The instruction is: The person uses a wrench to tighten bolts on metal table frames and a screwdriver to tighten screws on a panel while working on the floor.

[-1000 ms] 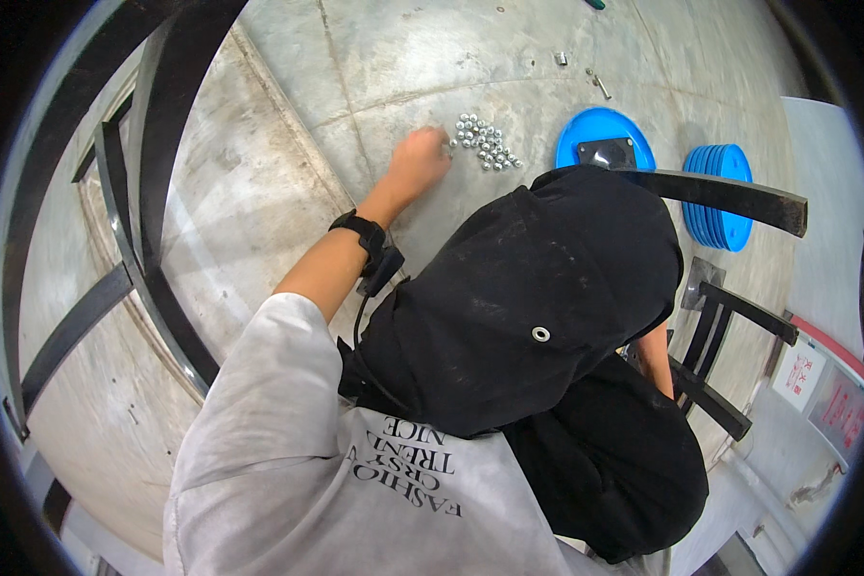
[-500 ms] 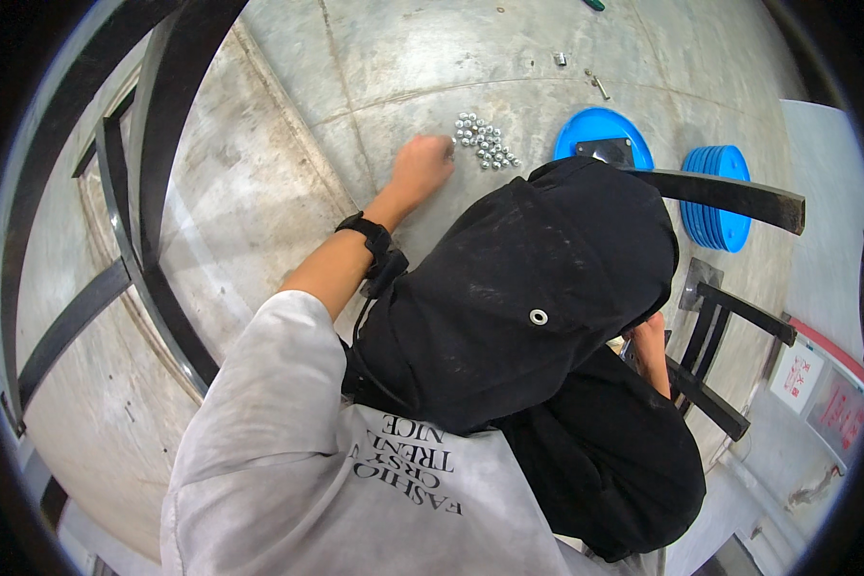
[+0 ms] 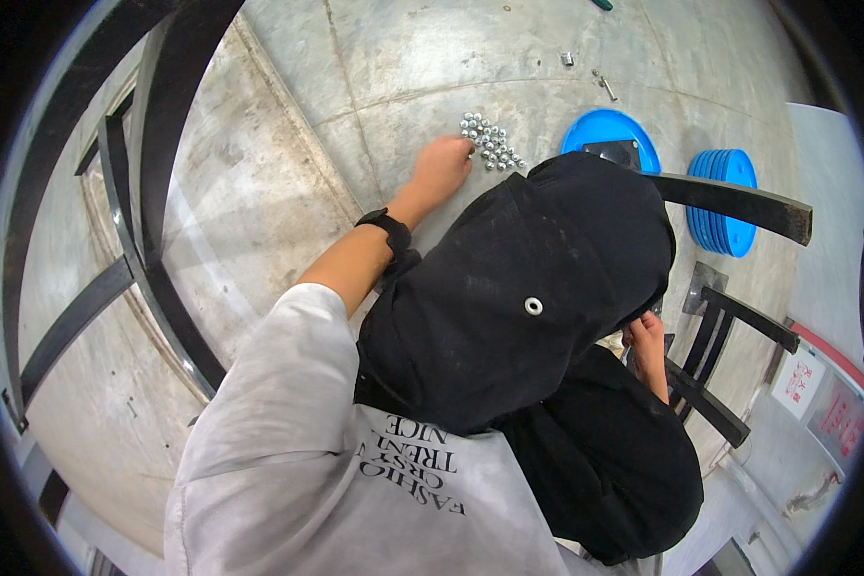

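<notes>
My left hand reaches down to the floor, its fingers bent together at the left edge of a pile of small shiny silver rounded pieces, which look like dome nuts. What the fingertips pinch, if anything, is too small to make out. Half hidden behind my black-trousered leg, my right hand is closed beside a black metal bar. My leg covers whatever it grips.
Beyond my knee lies a blue round lid with a dark metal plate on it. A stack of blue discs stands to the right. A bolt lies farther off. Black metal frames rise at the left.
My left hand has shifted slightly right relative to my leg and stays at the pile's edge. My right hand keeps about the same place. The whole view has moved a little.
</notes>
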### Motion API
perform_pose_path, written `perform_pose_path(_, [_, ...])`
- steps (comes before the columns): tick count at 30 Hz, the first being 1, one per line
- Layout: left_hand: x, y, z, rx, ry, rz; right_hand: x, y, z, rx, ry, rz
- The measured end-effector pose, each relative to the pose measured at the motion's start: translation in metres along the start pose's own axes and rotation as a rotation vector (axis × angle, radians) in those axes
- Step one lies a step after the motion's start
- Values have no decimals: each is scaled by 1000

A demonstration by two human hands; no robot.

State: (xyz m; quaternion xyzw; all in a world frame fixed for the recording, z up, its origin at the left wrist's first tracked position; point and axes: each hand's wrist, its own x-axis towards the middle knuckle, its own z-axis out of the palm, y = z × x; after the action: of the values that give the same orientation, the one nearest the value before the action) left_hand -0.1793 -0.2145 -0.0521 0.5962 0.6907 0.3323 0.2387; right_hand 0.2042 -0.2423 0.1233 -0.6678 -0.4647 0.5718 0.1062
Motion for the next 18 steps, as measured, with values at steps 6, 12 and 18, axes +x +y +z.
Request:
perform_pose_path(6, [-1, -4, -1, -125, 111, -52, -2, 2, -2, 20, -6, 26])
perform_pose_path(12, [4, -18, -10, -150, 174, -131, -1, 9, 0, 48, -36, 57])
perform_pose_path(18, [7, -16, 1, -190, 213, -124, -3, 11, 0, -37, -14, -26])
